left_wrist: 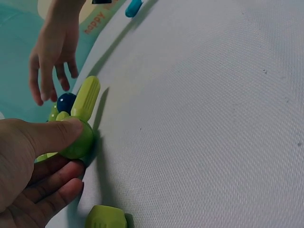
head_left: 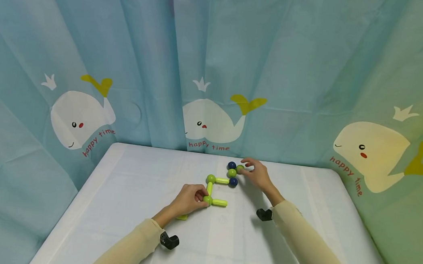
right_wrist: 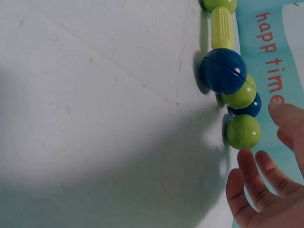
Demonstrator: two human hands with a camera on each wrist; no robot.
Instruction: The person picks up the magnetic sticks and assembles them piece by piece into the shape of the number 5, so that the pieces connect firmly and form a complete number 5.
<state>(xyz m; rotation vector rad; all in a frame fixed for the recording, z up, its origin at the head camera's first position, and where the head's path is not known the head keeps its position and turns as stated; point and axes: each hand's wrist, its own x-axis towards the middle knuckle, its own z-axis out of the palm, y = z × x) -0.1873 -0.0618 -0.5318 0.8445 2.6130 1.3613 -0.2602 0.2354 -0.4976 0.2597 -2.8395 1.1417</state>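
My left hand pinches a green ball between thumb and fingers. Two yellow-green rods join that ball: one rod points right, the other leads back to a second green ball. From there another rod reaches a dark blue ball. Beyond it sit a green ball, another blue ball and a rightmost green ball. Beside this last ball is my right hand, fingers spread and loosely bent; whether a fingertip touches it, I cannot tell.
A yellow-green piece lies by my left wrist, partly hidden in the head view. A teal rod shows at the top of the left wrist view. The white table ends at a blue whale-print curtain.
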